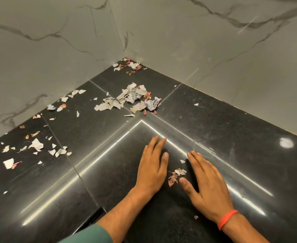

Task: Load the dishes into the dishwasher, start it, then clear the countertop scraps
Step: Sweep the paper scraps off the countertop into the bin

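Both grips spread flat on black countertop (214, 120): left hand (152, 170) & right hand (209, 183) flanking small scraps (176, 175)

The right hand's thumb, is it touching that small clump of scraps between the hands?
Apart. In the head view, a strip of dark countertop shows between the right hand thumb tip and the small scrap clump.

A home kitchen, by the look of it: a polished black stone countertop (214, 120) runs into an inner corner, its slabs meeting at visible seams, and grey marble-look wall tiles (179, 41) with dark veins rise straight from its back edge. Torn paper and peel-like scraps (135, 97) lie strewn over the stone (the thickest heap sits near the corner).
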The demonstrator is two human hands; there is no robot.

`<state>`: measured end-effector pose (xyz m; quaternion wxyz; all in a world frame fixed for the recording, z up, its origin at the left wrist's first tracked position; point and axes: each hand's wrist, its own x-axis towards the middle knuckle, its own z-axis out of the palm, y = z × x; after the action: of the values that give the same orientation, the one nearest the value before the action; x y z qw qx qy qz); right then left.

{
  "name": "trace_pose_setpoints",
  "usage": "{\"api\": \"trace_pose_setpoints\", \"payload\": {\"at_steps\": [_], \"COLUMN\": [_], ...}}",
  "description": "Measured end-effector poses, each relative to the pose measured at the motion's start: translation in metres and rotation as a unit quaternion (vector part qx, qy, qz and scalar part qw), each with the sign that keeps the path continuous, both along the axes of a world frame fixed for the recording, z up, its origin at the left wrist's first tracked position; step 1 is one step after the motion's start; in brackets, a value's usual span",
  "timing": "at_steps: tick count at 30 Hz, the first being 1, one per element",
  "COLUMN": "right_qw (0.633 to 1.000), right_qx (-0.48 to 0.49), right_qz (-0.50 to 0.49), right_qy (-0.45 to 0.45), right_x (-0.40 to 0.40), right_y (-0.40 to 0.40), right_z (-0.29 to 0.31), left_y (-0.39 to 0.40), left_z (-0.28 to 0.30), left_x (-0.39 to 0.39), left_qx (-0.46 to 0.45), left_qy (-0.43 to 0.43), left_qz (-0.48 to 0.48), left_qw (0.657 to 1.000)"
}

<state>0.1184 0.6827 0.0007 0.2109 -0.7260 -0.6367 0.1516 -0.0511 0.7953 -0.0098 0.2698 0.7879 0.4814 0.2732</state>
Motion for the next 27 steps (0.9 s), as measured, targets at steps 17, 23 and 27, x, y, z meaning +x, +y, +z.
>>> {"api": "trace_pose_setpoints", "payload": {"at_steps": [17, 23, 27], "right_qw": [0.997, 0.997, 0.997], "right_qx": [-0.049, -0.049, -0.06], "right_qz": [-0.015, -0.032, -0.04], "right_qy": [-0.054, -0.045, -0.035], "right_x": [-0.004, -0.007, -0.008], "right_y": [0.007, 0.007, 0.007], "right_z": [0.001, 0.009, 0.012], "left_y": [0.226, 0.206, 0.172], "left_z": [-0.004, 0.0, 0.006], "left_x": [-0.007, -0.014, -0.02], "left_qx": [0.095, 0.112, 0.126], "left_qy": [0.188, 0.214, 0.196], "left_qz": [-0.058, -0.218, -0.346], "left_qw": [0.976, 0.945, 0.909]}}
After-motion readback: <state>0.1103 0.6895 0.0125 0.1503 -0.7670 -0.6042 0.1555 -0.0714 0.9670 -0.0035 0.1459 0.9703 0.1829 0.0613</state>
